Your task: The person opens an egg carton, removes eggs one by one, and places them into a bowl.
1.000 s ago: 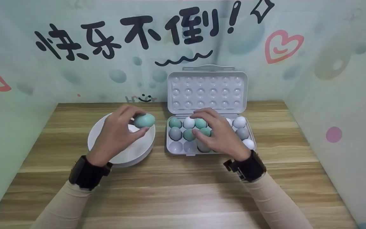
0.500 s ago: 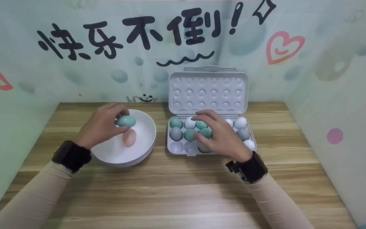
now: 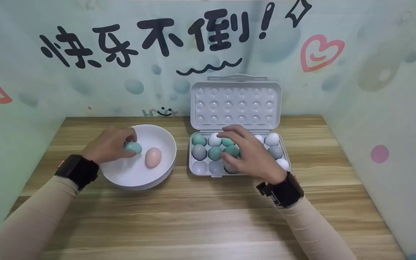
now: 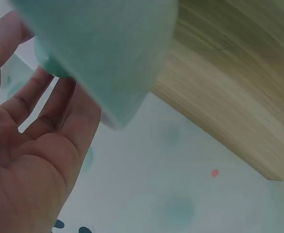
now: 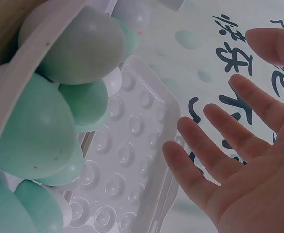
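Note:
In the head view my left hand (image 3: 110,144) pinches a green egg (image 3: 134,147) between thumb and fingers, low inside the white bowl (image 3: 164,173). A pink egg (image 3: 153,157) lies in the bowl just to the right of it. The left wrist view shows the bowl's outer side (image 4: 118,53) covering much of the green egg (image 4: 52,63). My right hand (image 3: 253,153) hovers over the egg carton (image 3: 216,174), fingers spread and holding nothing. Green, white and grey eggs fill much of the carton, and two cups at its front left are bare. Some eggs are hidden under that hand.
The carton's dimpled lid (image 3: 235,104) stands upright behind its base, near the printed backdrop (image 3: 121,90). Bowl and carton sit side by side on a wood-grain table (image 3: 200,216). Pale printed walls border the table left and right.
My left hand has moved left and down with the green egg, from above the bowl's right side into it, uncovering the pink egg. My right hand has stayed nearly still.

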`<move>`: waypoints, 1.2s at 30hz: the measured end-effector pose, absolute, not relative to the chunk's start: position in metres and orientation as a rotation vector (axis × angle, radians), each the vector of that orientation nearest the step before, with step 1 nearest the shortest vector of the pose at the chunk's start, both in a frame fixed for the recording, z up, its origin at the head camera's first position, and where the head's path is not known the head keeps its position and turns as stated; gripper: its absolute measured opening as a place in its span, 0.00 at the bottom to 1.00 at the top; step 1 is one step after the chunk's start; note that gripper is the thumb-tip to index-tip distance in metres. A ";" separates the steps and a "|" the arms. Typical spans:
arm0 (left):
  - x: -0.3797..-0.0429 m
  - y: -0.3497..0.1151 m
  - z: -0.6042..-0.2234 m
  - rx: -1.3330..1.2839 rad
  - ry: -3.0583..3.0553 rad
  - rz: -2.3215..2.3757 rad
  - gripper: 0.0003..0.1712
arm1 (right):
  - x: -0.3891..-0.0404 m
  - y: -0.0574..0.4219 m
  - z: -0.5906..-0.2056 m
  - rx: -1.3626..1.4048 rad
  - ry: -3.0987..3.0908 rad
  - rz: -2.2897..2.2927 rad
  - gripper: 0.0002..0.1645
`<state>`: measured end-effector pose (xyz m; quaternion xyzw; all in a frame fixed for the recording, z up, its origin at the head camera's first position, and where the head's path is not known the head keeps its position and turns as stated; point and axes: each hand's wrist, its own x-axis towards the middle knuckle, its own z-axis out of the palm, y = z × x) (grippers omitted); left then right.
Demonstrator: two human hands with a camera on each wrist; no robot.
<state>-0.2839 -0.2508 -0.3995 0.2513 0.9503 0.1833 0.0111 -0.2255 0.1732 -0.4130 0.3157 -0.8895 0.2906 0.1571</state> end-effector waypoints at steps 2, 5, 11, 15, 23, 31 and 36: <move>-0.284 -0.252 -0.402 0.743 2.946 0.555 0.17 | -0.226 0.173 -0.413 0.903 -2.548 0.826 0.28; -0.284 -0.251 -0.405 0.714 2.929 0.532 0.17 | -0.226 0.173 -0.413 0.906 -2.545 0.823 0.28; -0.284 -0.248 -0.408 0.672 2.902 0.486 0.18 | -0.226 0.172 -0.412 0.908 -2.546 0.830 0.28; -0.283 -0.247 -0.410 0.655 2.898 0.475 0.18 | -0.226 0.172 -0.412 0.908 -2.551 0.837 0.28; -0.282 -0.247 -0.409 0.674 2.883 0.443 0.18 | -0.226 0.173 -0.413 0.917 -2.562 0.832 0.26; -0.277 -0.244 -0.406 0.681 2.903 0.377 0.22 | -0.227 0.174 -0.413 0.921 -2.576 0.813 0.27; -0.269 -0.239 -0.398 0.642 2.921 0.394 0.23 | -0.227 0.174 -0.413 0.928 -2.581 0.808 0.27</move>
